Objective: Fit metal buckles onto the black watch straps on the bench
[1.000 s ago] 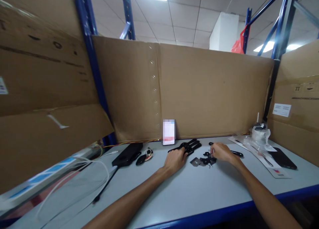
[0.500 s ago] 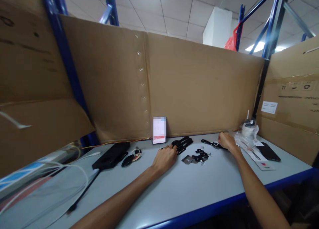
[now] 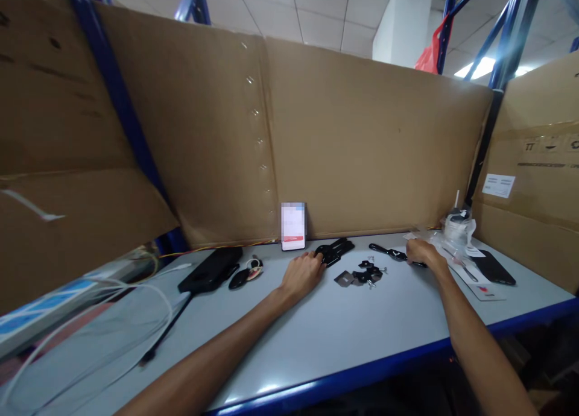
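My left hand (image 3: 304,276) is closed at the near left end of a cluster of black long-handled tools (image 3: 337,250), its fingertips curled against them. The fingers cover part of that end. To the right, my right hand (image 3: 424,253) wraps round the right end of a black spokeshave (image 3: 394,254), which lies along the table with its left handle bare. Between the hands is a small group of black metal parts (image 3: 367,275) with silver wing-like screws (image 3: 372,284). A flat grey blade-like plate (image 3: 344,278) lies at their left.
A phone (image 3: 294,226) leans on the cardboard wall (image 3: 335,138). Left are a black case (image 3: 211,270), a black oval item (image 3: 239,278) and white cables (image 3: 168,307). Right are a plastic-wrapped cup (image 3: 458,226), a packaged tool (image 3: 470,277) and a dark phone-like slab (image 3: 494,267).
The camera view has tilted down and shifted slightly left, so everything sits higher and farther right. Both hands stay at the same tools; no clear pick-up or release shows.
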{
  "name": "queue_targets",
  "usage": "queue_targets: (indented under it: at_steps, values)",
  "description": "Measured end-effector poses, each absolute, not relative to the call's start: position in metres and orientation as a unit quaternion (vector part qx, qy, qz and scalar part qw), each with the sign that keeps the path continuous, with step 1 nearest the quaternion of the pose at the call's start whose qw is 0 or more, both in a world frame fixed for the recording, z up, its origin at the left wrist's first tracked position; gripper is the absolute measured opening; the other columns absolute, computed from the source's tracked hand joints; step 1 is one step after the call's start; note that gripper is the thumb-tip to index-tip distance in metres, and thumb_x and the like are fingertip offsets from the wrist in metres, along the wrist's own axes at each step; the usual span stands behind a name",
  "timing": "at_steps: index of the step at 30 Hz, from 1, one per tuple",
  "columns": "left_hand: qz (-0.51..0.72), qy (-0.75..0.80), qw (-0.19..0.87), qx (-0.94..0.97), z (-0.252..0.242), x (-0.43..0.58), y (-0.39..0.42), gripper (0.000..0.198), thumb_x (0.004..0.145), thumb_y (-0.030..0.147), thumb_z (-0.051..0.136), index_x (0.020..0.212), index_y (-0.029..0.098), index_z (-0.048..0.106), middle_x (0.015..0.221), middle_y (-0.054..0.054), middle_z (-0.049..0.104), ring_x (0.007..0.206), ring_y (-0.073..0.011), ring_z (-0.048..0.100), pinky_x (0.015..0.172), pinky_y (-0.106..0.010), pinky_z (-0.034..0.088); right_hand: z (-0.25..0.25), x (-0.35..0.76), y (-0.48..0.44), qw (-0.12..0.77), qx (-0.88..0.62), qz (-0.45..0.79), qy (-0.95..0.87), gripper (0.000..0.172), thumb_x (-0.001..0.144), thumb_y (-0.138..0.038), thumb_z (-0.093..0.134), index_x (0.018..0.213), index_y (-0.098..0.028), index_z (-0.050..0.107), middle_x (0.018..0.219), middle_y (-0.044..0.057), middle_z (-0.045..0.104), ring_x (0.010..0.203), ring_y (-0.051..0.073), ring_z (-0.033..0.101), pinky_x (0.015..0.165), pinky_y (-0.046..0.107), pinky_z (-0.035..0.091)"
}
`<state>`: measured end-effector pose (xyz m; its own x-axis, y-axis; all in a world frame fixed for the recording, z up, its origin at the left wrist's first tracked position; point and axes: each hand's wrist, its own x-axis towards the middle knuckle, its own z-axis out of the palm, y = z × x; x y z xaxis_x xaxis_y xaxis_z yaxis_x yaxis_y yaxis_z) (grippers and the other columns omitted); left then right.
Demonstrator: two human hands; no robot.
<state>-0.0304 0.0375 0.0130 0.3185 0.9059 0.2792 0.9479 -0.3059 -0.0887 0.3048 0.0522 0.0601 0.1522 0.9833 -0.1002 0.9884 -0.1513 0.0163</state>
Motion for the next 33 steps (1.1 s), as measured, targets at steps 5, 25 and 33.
queue_targets:
  at_steps: [5, 25, 33]
  values:
    - [-0.088, -0.579, 0.134, -0.800, 0.013, -0.032, 0.041, 0.031, 0.098, 0.030, 0.042, 0.108, 0.013, 0.065, 0.108, -0.015, 0.066, 0.103, -0.0286, 0.062, 0.079, -0.037, 0.048, 0.059, 0.308, 0.056, 0.044, 0.759, -0.039, 0.648, 0.037, 0.071, -0.019, 0.073, 0.107, -0.013, 0.074, 0.116, 0.016, 0.071, 0.102, 0.026, 0.068, 0.073, 0.025, 0.048]
    - [-0.134, -0.546, 0.063, -0.824, -0.012, -0.026, 0.046, 0.054, 0.100, 0.033, 0.031, 0.150, 0.013, 0.035, 0.157, -0.016, 0.034, 0.147, -0.0292, 0.027, 0.118, -0.045, 0.023, 0.047, 0.316, 0.066, 0.029, 0.746, -0.046, 0.663, 0.030, 0.073, -0.019, 0.069, 0.101, -0.011, 0.075, 0.110, 0.018, 0.072, 0.097, 0.027, 0.070, 0.068, 0.026, 0.046]
    - [-0.075, -0.566, 0.056, -0.819, -0.008, 0.003, 0.060, 0.059, 0.099, 0.036, 0.029, 0.153, 0.012, 0.031, 0.160, -0.020, 0.028, 0.149, -0.0348, 0.020, 0.119, -0.050, 0.018, 0.045, 0.316, 0.069, 0.027, 0.742, -0.039, 0.668, 0.029, 0.075, -0.018, 0.067, 0.103, -0.011, 0.074, 0.109, 0.017, 0.072, 0.096, 0.026, 0.070, 0.066, 0.025, 0.045]
